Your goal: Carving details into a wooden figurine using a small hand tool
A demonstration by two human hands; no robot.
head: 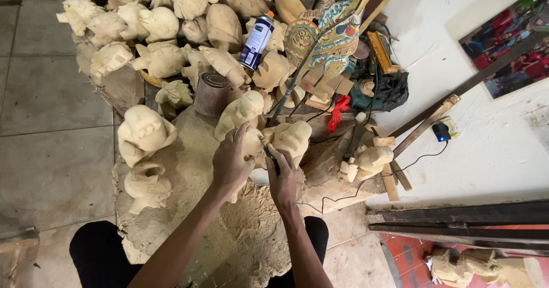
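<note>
Carving step: your left hand [230,161] wraps its fingers around the pale wooden figurine [251,145] on the dusty work block [189,151]. Your right hand [282,180] pinches a thin carving tool [270,153] against it. Next cut needs a steady brace.

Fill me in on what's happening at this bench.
A person sits at a dust-covered work block, carving a pale wooden figure. The left hand grips the figure and steadies it, while the right hand holds a slim dark tool against it. Many similar unfinished carvings are piled behind, along with a spray can and a roll of sandpaper.
</note>
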